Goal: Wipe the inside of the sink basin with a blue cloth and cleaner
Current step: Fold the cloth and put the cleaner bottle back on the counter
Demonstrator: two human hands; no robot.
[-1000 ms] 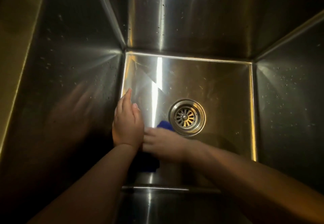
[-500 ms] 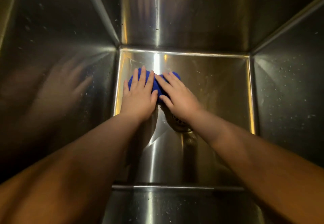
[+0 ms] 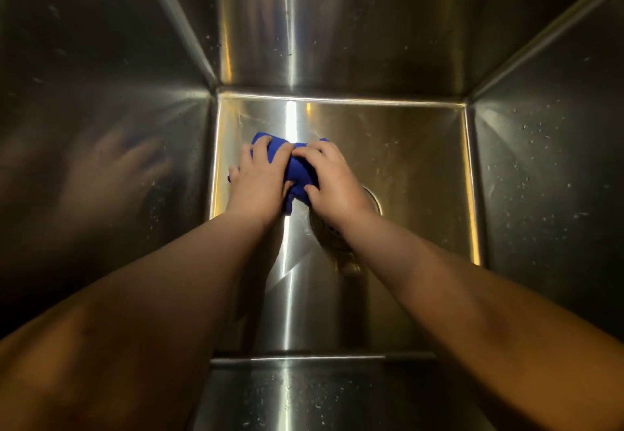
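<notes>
I look straight down into a deep stainless steel sink basin [image 3: 405, 147]. A bunched blue cloth [image 3: 299, 174] lies on the basin floor, left of centre. My left hand [image 3: 258, 180] presses on the cloth's left part, with fingers curled over it. My right hand [image 3: 332, 182] grips its right part, touching the left hand's fingertips. The round drain strainer [image 3: 373, 199] is mostly hidden under my right wrist. No cleaner bottle is in view.
Steel walls rise steeply on all sides: left wall [image 3: 101, 126], back wall [image 3: 337, 25], right wall [image 3: 547, 160]. Water droplets speckle the walls. A faint reflection of my hand shows on the left wall. The near wall [image 3: 304, 397] lies below my forearms.
Both hands pushed the cloth from beside the drain toward the back, then drew back a little. Their fingers went from flat to curled, bunching the cloth.
</notes>
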